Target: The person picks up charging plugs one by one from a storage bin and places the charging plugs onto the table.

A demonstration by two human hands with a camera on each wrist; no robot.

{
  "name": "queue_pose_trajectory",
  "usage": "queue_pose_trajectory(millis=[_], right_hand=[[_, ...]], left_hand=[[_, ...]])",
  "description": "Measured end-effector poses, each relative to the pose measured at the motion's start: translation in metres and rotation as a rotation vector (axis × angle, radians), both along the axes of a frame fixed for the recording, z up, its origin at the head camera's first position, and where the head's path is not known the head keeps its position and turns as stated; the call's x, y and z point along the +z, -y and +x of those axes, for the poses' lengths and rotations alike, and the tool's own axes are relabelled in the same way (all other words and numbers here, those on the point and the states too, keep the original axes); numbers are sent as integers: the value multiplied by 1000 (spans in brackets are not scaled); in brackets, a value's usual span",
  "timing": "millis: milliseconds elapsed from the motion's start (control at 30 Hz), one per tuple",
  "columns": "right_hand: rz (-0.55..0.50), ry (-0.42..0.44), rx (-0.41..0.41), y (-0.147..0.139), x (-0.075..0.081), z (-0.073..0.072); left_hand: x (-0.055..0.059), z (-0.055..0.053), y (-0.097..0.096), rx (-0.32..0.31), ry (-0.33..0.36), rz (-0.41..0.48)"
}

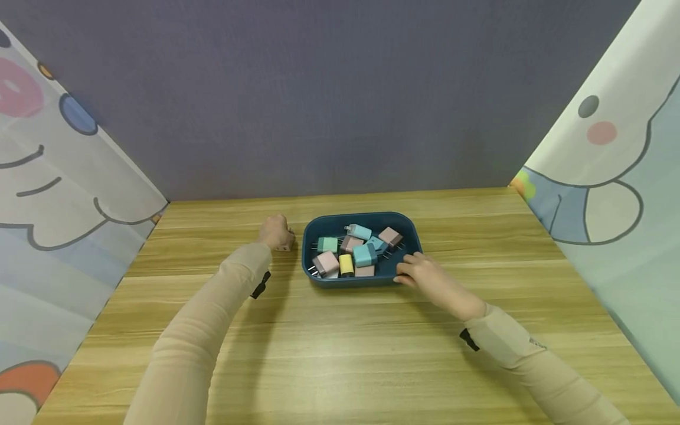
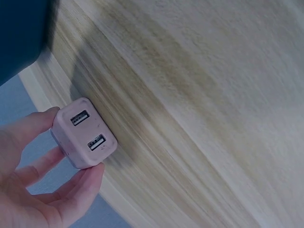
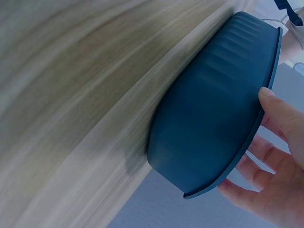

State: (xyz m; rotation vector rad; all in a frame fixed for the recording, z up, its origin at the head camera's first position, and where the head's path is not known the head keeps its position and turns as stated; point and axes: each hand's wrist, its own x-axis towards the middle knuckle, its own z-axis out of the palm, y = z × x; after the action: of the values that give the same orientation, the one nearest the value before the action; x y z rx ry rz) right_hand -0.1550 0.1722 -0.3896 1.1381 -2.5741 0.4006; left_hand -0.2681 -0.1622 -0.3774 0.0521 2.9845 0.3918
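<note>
To the left of the dark blue bin [image 1: 382, 282], my left hand [image 1: 275, 231] pinches a pink USB charger [image 2: 85, 135] between thumb and fingers. Its face with two USB ports shows in the left wrist view, close to the wooden tabletop. At the bin's front right corner, my right hand [image 1: 427, 276] grips the rim, thumb on the outer wall [image 3: 209, 104] and fingers over the inner side. Inside the bin lie several chargers, among them a blue one [image 1: 364, 255], a green one [image 1: 327, 245], a yellow-and-black one [image 1: 346, 265] and a pink one [image 1: 326, 262].
The bin stands on a wood-grain table [image 1: 329, 354] near its back edge. A grey-purple panel [image 1: 340, 106] rises behind it. Cartoon-printed cloths hang at the left [image 1: 48, 283] and right [image 1: 632, 265] sides.
</note>
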Motion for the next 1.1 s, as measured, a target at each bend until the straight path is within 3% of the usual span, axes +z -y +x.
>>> queue_pose_trajectory(millis=[233, 567, 833, 1100], right_hand=[[-15, -15, 7, 1, 0, -1], [-18, -9, 6, 2, -1, -2], [-6, 29, -9, 1, 1, 1], [-18, 4, -2, 0, 1, 1]], left_hand=[[2, 0, 1, 10, 39, 9], [8, 4, 4, -36, 103, -32], [30, 12, -8, -110, 148, -120], [48, 19, -21, -203, 108, -219]])
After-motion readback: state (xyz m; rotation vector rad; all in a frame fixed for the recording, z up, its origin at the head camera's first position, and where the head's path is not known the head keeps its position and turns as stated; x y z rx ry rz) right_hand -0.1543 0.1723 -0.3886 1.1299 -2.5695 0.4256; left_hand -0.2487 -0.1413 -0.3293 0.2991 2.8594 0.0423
